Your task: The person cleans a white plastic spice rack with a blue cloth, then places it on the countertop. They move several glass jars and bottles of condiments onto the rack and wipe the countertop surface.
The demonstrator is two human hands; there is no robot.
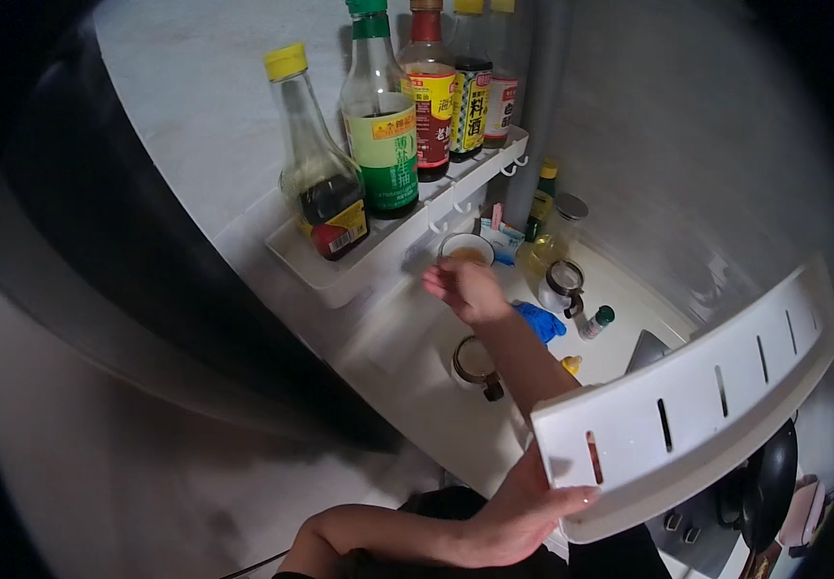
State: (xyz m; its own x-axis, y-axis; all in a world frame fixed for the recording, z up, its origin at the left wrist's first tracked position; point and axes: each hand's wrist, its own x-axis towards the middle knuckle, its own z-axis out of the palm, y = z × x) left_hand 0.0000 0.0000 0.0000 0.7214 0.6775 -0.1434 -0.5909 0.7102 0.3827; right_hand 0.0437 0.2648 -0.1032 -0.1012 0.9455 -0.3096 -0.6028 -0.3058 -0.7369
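Note:
My left hand (518, 507) grips the near end of a long white plastic rack (692, 410) with a row of slots. The rack is tilted and reaches away to the right. Behind it passes my right forearm, and my right hand (467, 288) is held out under a white wall shelf (393, 243), its fingers loosely bent with nothing visible in them. Just beyond that hand is a white bowl (468, 249) with something light brown inside. Several sauce bottles stand on the wall shelf, among them a yellow-capped bottle (325, 183) and a green-capped bottle (381, 145).
On the white counter are a lidded glass jar (475, 362), another jar (563, 285), a blue cloth-like item (540, 321), a small green-capped bottle (597, 322) and an oil bottle (544, 253). A black pan (772, 487) is at the lower right. Small hooks line the wall shelf's edge.

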